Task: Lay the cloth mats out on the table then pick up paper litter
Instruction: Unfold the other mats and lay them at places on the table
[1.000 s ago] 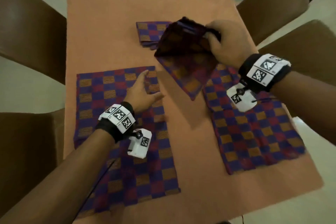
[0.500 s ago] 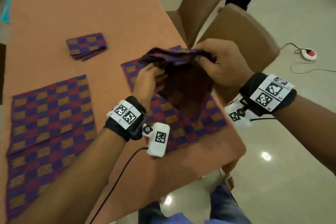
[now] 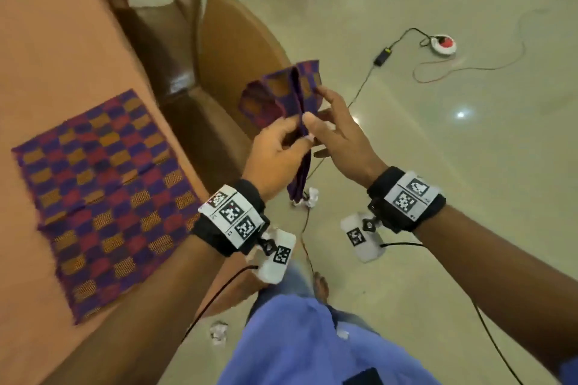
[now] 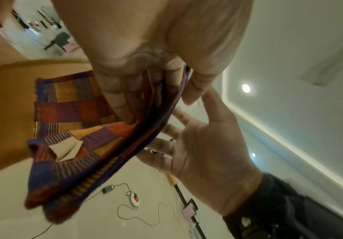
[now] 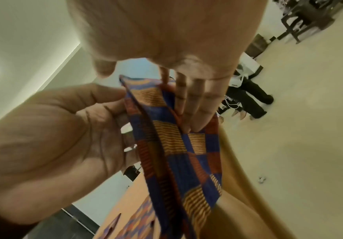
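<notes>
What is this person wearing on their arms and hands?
No gloves on left hand or right hand; forearms unsleeved. Left wristband and right wristband: black with white panels of black square markers. Below hang white left box and right box, one marker each, trailing black cables.

A large hall or dining room: brown chairs (image 3: 231, 50) stand beside the orange table (image 3: 62, 40), and cables (image 3: 382, 57) lie on the shiny floor (image 3: 469, 181) beyond the table.
</notes>
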{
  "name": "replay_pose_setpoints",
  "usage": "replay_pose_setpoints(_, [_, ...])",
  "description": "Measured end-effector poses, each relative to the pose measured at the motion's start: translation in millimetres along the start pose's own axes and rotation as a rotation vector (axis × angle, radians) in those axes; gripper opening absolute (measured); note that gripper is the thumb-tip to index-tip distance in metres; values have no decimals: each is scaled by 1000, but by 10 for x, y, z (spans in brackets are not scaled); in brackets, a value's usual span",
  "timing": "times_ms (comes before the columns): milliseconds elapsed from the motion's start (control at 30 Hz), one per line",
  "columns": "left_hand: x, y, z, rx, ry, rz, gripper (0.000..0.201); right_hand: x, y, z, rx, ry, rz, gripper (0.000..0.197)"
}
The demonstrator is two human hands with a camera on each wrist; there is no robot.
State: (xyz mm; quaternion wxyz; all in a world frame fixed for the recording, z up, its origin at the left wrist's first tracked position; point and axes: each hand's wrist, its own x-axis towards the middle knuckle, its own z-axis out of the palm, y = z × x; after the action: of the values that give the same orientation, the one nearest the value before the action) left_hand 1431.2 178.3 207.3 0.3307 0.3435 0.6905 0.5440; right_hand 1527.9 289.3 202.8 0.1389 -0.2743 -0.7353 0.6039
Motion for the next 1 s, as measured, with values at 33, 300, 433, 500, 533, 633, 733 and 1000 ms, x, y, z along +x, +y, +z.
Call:
replay_pose_setpoints(33, [99, -6, 127, 43, -47, 1, 28, 67, 81, -118, -55, 43, 10, 68])
replay_pose_setpoints(300, [1327, -198, 942, 343, -291, 72, 49, 922, 688, -1212, -317, 144, 97, 29])
replay_pose_setpoints(433, [2215, -241, 1234, 290, -259, -24, 44, 1697, 869, -1805, -617, 82, 91, 28])
replay_pose_setpoints(500, [2679, -216, 1315, 266, -235, -75, 41, 2132, 938, -2087, -721, 41, 74, 28])
replay_pose_setpoints(533, [2882, -213, 1330, 244, -188, -109, 37, 2336, 953, -2212, -715, 17, 48, 28])
replay_pose_setpoints(633, [3507, -235, 1252, 196, -14, -326, 34, 2991, 873, -2504, -632, -50, -46, 25])
replay_pose_setpoints(733, [4055, -267, 987, 234, 53, -600, 56, 3654, 619, -2671, -565, -122, -46, 19])
replay_pose_setpoints(1000, [5383, -99, 16, 483, 256, -625, 30, 5594, 203, -2595, -563, -305, -199, 23])
